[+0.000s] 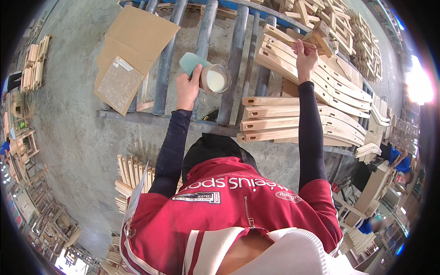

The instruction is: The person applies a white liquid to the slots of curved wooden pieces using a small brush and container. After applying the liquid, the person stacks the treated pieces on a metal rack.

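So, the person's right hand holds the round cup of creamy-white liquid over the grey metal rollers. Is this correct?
Not quite: the head view shows the left hand holding the round cup of creamy-white liquid over the grey metal rollers.

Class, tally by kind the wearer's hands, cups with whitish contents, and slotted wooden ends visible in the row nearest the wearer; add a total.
Left hand and right hand: 2
Cup with whitish contents: 1
Slotted wooden ends visible: 4
Total: 7
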### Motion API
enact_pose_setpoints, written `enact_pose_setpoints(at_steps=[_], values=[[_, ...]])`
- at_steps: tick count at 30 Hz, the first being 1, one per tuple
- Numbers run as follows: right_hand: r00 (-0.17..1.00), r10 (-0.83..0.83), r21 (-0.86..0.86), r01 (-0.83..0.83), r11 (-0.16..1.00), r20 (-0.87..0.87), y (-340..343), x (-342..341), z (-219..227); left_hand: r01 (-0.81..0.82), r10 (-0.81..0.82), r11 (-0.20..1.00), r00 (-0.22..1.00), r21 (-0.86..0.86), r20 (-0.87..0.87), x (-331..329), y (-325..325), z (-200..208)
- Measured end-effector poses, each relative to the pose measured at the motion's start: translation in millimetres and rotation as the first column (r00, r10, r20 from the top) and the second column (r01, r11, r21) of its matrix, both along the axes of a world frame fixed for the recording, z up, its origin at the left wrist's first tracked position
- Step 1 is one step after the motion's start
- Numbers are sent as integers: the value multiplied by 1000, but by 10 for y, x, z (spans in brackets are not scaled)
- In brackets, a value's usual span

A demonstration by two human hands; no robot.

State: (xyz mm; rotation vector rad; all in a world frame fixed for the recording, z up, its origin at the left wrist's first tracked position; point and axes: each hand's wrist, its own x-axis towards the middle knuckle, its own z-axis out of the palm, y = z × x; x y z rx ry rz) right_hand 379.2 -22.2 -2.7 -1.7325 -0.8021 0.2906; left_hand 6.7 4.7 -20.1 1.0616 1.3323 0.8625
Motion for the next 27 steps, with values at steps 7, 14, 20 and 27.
enact_pose_setpoints(at_steps=[7, 14, 20, 27], values=[[992, -16, -84, 27, 996, 128, 50, -27, 52, -17, 17, 999, 1000, -27, 8, -12, -11, 62], [971, 26, -139, 8, 990, 239, 87, -135, 118, -25, 27, 998, 999, -66, 27, -79, -37, 144], [810, 161, -301, 21, 953, 565, 256, -198, 193, -9, 9, 1000, 1000, -11, -9, -141, -51, 69], [881, 185, -265, -72, 962, 434, 322, -236, 300, -54, 55, 998, 998, -25, 35, -241, -109, 137]])
